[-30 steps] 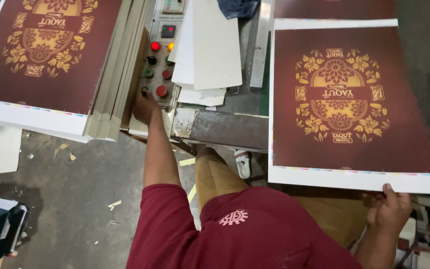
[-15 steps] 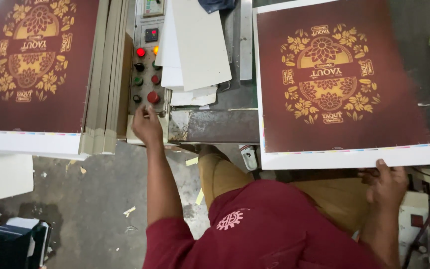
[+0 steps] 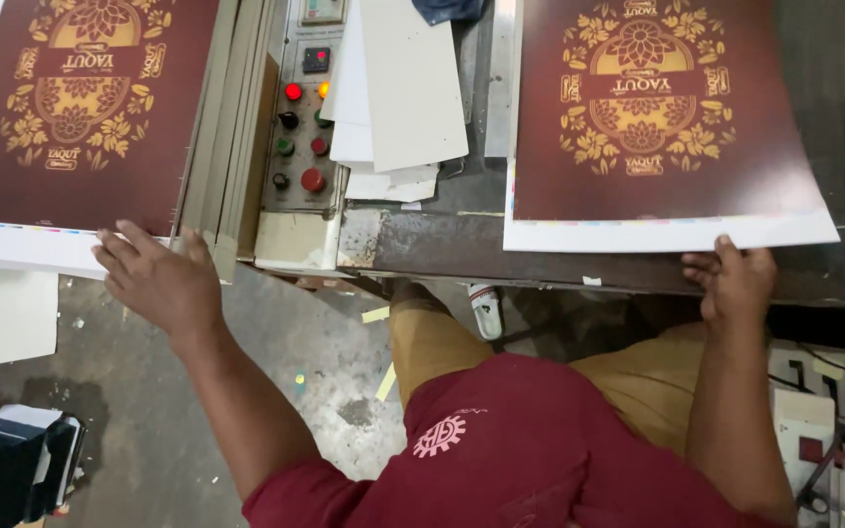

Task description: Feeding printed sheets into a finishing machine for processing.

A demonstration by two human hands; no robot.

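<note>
Since the earlier frame, the left hand [image 3: 158, 279] has left the control panel [image 3: 303, 147] and now lies open, fingers spread, at the near edge of the left stack of printed sheets [image 3: 70, 127], its fingertips touching the white margin. That stack is the largest item in view: dark maroon sheets with a gold floral design, squared up at the left of the machine. A single matching printed sheet [image 3: 657, 127] lies flat on the dark metal table [image 3: 442, 249] at the right, its white margin toward the person. The right hand [image 3: 735, 284] grips the near right corner of that margin, thumb on top and fingers curled beneath the edge. Between the two prints stands the panel with red, green and black buttons, and just beside it a loose pile of blank white cards [image 3: 393, 88]. Paper scraps lie on the concrete floor [image 3: 276, 362] below.
</note>
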